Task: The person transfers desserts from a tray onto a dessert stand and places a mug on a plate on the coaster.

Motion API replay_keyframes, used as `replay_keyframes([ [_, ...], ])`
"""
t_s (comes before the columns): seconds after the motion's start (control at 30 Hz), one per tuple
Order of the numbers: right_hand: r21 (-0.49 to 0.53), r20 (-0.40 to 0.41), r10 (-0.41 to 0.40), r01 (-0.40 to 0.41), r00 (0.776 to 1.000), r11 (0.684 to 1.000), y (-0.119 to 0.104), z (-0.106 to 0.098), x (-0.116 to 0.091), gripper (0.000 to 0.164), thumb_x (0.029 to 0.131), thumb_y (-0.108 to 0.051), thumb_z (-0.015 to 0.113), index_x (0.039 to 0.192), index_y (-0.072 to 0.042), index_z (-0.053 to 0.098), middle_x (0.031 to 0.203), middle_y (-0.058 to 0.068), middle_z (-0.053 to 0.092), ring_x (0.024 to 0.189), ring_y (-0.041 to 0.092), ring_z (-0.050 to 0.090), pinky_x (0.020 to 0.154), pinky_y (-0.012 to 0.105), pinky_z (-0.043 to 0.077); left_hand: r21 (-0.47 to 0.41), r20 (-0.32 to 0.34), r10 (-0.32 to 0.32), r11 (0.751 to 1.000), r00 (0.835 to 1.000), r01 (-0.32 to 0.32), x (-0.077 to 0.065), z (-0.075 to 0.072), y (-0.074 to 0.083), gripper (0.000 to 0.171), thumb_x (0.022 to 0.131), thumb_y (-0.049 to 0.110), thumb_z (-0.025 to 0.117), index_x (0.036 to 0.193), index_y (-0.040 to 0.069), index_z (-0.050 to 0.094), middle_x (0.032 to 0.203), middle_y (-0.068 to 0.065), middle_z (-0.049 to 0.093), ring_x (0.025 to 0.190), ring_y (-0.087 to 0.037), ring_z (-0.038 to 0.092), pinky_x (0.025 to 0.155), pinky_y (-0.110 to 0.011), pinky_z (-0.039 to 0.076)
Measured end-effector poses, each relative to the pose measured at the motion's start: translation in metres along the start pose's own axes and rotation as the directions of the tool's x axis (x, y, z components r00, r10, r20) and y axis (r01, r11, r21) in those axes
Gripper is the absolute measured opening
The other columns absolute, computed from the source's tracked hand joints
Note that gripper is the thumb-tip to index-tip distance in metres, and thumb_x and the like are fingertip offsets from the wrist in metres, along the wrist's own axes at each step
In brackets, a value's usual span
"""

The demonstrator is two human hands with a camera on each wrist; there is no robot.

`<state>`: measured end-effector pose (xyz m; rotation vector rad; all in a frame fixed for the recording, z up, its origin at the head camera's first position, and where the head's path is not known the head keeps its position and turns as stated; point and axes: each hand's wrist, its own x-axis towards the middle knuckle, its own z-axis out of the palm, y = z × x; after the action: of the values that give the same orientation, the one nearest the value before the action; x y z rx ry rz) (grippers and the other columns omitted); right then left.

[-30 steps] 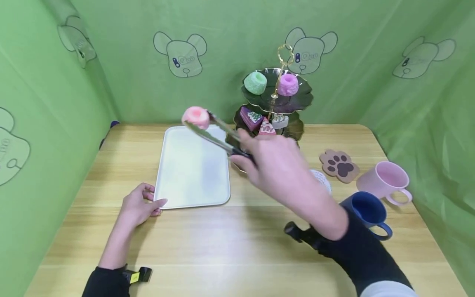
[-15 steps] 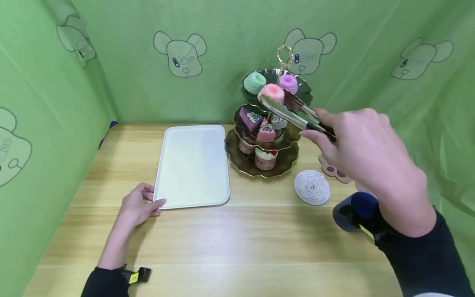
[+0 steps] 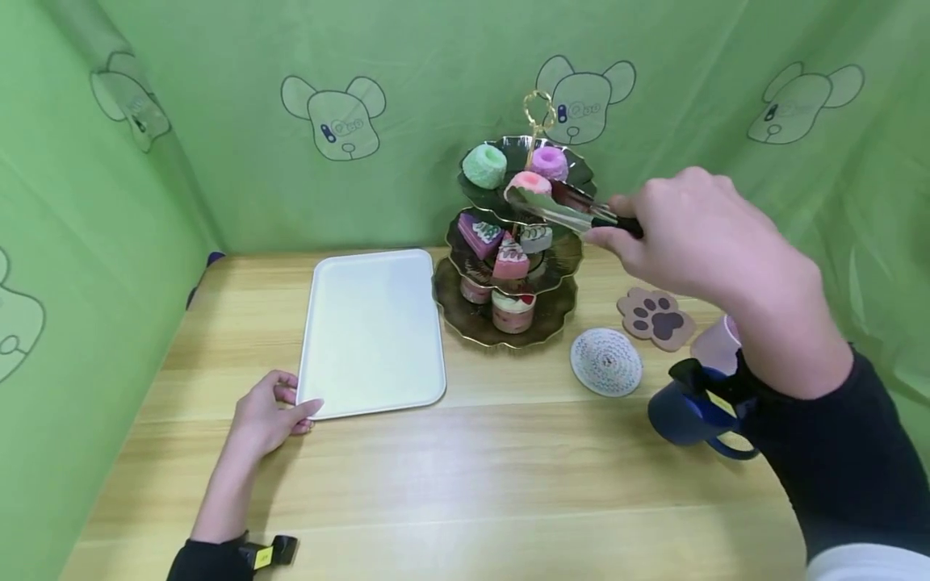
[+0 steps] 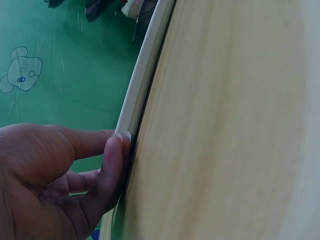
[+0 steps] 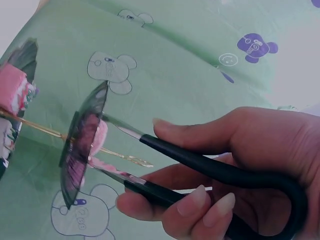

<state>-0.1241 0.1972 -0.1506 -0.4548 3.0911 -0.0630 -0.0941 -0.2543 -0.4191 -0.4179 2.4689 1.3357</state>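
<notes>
My right hand [image 3: 708, 242] grips black-handled tongs [image 5: 175, 155] at the right of a dark three-tier stand [image 3: 568, 254]. Between the tong tips is a small pink ring-shaped cake [image 3: 529, 183], at the front of the top plate. A green ring cake [image 3: 484, 166] and a purple one [image 3: 550, 162] sit behind it on that plate. In the right wrist view the plate's edge partly hides the pink cake. My left hand [image 3: 265, 411] pinches the near left corner of a white tray [image 3: 374, 331], thumb on top; the left wrist view shows fingertips at the tray's rim.
Cake slices [image 3: 512, 258] lie on the middle tier, dessert cups [image 3: 513, 313] on the bottom one. To the right are a round woven coaster [image 3: 606, 361], a paw-shaped coaster [image 3: 656, 319], a blue mug [image 3: 676, 415] and a pink mug [image 3: 715, 347], partly behind my right arm.
My right hand has carried the pink cake in the tongs from above the tray rightward to the stand, then slightly lower onto the top plate's front. The left hand keeps its hold on the tray.
</notes>
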Motion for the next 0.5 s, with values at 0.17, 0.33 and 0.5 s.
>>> replay_keyframes([
  [0.17,-0.015,0.059,-0.021,0.022,0.998,1.0,0.001,-0.009,0.01,0.063,0.09,-0.059,0.042,0.126,-0.009,0.058,0.054,0.004,0.042,0.038,0.016,0.035,0.034,0.026,0.031,-0.004,-0.006,0.005,1.0,1.0,-0.005,0.0,0.001,-0.002,0.06,0.078,0.015,0.075,0.123,-0.001,0.039,0.107,-0.019,0.046,0.064,-0.018,0.066,0.06,-0.029,0.06],
  [0.33,-0.033,0.115,-0.017,0.021,0.993,0.999,0.002,-0.015,0.016,0.069,0.088,-0.063,0.04,0.127,-0.009,0.056,0.058,0.005,0.046,0.042,0.017,0.04,0.038,0.028,0.035,-0.015,-0.002,0.005,1.0,1.0,-0.005,-0.001,0.002,-0.003,0.061,0.078,0.015,0.075,0.123,-0.002,0.039,0.108,-0.019,0.046,0.064,-0.019,0.066,0.061,-0.029,0.06],
  [0.5,-0.037,0.129,-0.008,0.013,0.992,0.999,0.003,-0.018,0.01,0.075,0.086,-0.068,0.035,0.131,-0.011,0.053,0.054,0.004,0.042,0.041,0.017,0.037,0.041,0.029,0.034,-0.014,-0.004,0.005,1.0,1.0,-0.005,0.0,0.003,-0.002,0.061,0.078,0.015,0.075,0.124,-0.001,0.039,0.108,-0.018,0.046,0.064,-0.018,0.066,0.061,-0.029,0.06],
])
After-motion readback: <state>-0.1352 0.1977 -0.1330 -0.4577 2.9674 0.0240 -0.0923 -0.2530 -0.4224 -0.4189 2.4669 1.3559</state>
